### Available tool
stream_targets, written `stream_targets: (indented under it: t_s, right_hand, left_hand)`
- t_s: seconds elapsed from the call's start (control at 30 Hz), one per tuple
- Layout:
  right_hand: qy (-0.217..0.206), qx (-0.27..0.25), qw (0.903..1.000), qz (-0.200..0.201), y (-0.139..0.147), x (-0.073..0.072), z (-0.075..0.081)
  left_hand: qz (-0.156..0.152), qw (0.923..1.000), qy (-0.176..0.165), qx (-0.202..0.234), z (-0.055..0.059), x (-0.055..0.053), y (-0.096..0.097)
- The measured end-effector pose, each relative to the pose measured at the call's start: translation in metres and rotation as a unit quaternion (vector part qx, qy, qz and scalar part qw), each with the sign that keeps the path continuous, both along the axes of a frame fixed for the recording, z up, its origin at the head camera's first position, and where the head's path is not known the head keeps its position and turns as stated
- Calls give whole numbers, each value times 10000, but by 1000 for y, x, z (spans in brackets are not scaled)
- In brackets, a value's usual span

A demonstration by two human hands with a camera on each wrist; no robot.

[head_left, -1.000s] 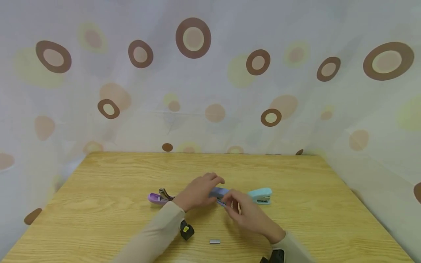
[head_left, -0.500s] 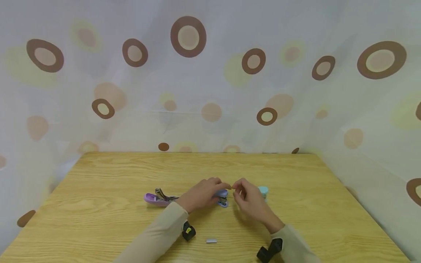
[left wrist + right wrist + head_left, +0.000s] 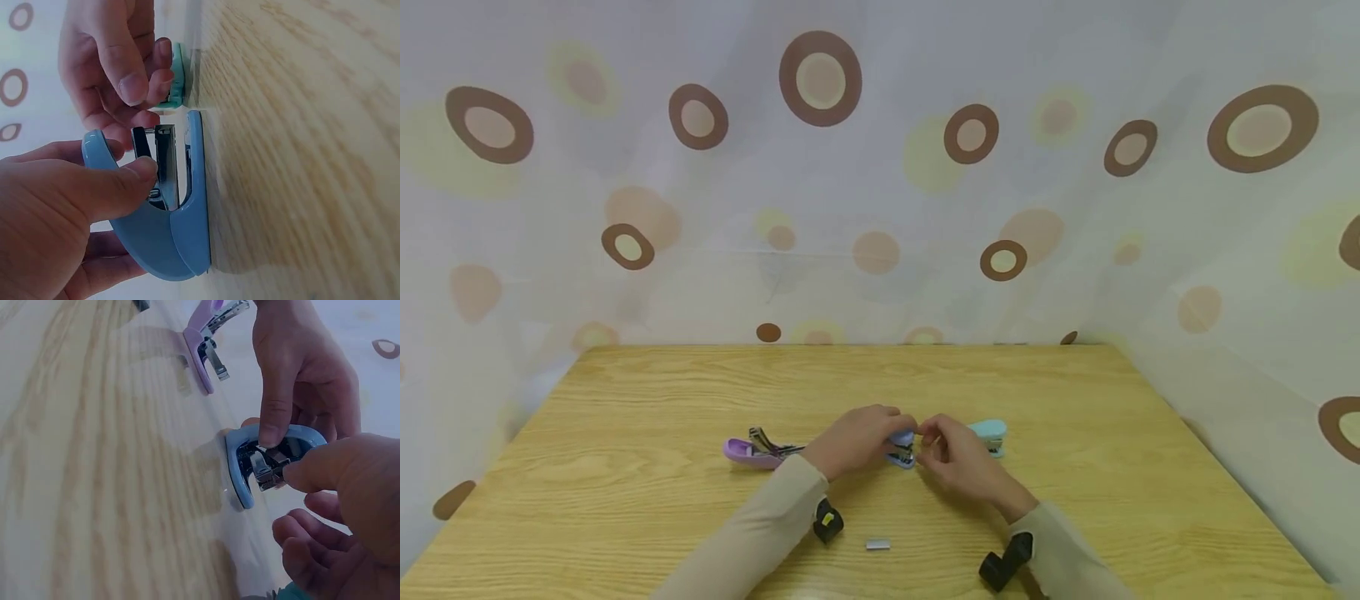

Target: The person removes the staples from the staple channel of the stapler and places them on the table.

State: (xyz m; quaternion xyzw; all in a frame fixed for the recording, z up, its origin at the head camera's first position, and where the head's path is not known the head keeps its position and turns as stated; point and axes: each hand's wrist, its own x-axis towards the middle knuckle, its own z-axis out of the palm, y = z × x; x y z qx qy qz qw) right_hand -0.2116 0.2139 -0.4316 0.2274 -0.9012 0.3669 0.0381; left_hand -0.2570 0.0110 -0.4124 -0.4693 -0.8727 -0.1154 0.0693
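Note:
My left hand (image 3: 857, 442) grips a light blue stapler (image 3: 140, 240) from behind, its thumb lying against the inner metal part (image 3: 165, 169). The stapler's base is near or on the tabletop, and its top cover is raised away from the metal magazine. At the stapler's front end is my right hand (image 3: 962, 458), its fingers bent. One right fingertip (image 3: 300, 478) is at the end of the metal magazine; whether it touches is hard to tell. A small grey strip, like staples (image 3: 877, 544), lies on the table near me.
An opened purple stapler (image 3: 745, 452), its metal arm sticking up, lies left of my left hand. Behind my right hand stands a mint-green stapler (image 3: 991, 430). The wooden table (image 3: 662, 392) ends at a patterned cloth (image 3: 880, 200).
My right hand drew away rightward from the blue stapler's front, then came back to it. The left hand kept its grip while the stapler's front turned. The view has shifted slightly.

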Motion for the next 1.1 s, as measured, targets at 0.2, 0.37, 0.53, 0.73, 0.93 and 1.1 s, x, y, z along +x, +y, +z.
stream_targets:
  t_s: [0.2, 0.37, 0.53, 0.73, 0.93, 1.1]
  right_hand:
    - [-192, 54, 9995, 242, -6, -5, -6]
    - [-30, -41, 10000, 58, -13, -8, -12]
    - [-10, 10, 10000, -69, -15, -8, -14]
    - [-134, 86, 9999, -29, -14, -9, -12]
    - [-117, 156, 9998, -1, -13, -11, -11]
    - [-76, 95, 9999, -82, -13, -12, -14]
  left_hand:
    - [19, 9999, -92, 50, 2, 0, -1]
    - [48, 9999, -122, 89, 4, 1, -1]
    - [95, 9999, -132, 26, 5, 2, 0]
    - [156, 9995, -276, 22, 7, 2, 2]
    - [183, 9978, -604, 213, 5, -4, -3]
    - [242, 9902, -1184, 697, 5, -9, -12]
